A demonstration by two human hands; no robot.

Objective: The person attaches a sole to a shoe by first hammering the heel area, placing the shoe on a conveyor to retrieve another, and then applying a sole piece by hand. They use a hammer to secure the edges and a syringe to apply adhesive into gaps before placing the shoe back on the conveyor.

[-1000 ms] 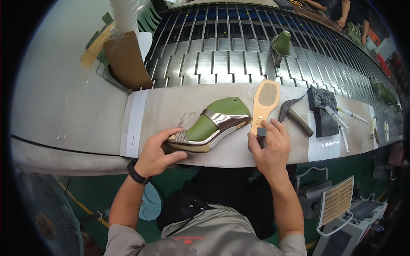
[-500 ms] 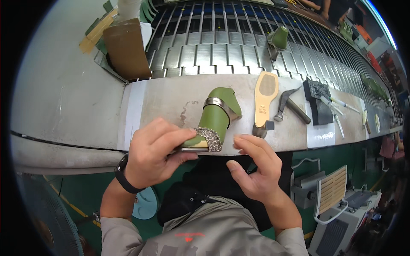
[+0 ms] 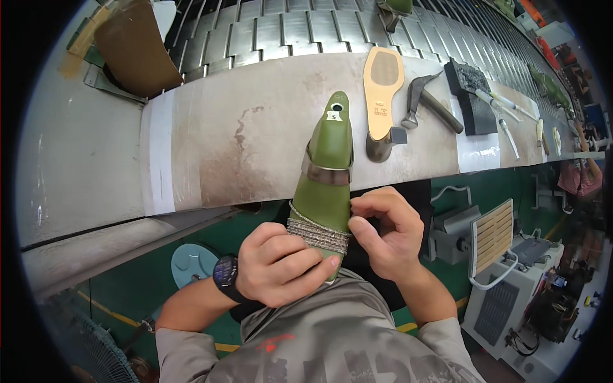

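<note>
Our left hand (image 3: 281,265) curls over the toe of this green shoe last (image 3: 324,191); our right hand (image 3: 388,235) is half-curled at its side, hard to say if it's pinching anything. Toe's aimed at our belly, long axis running out over the near bench (image 3: 268,134) edge. Underside's hidden. Open room left, hammer (image 3: 440,110) off right.

Steel conveyor (image 3: 274,35) gleaming along the back, the pale bench (image 3: 220,127) right beside it!
Here's a hammer (image 3: 442,111) just left of a black block (image 3: 476,116), syringes (image 3: 508,138) to its right; upper left, brown cardboard (image 3: 135,48); below, a blue disc (image 3: 191,263), a fan (image 3: 99,354), green floor (image 3: 121,271); lower right, a slatted board (image 3: 491,239) tilting beside a white cabinet (image 3: 488,319).
</note>
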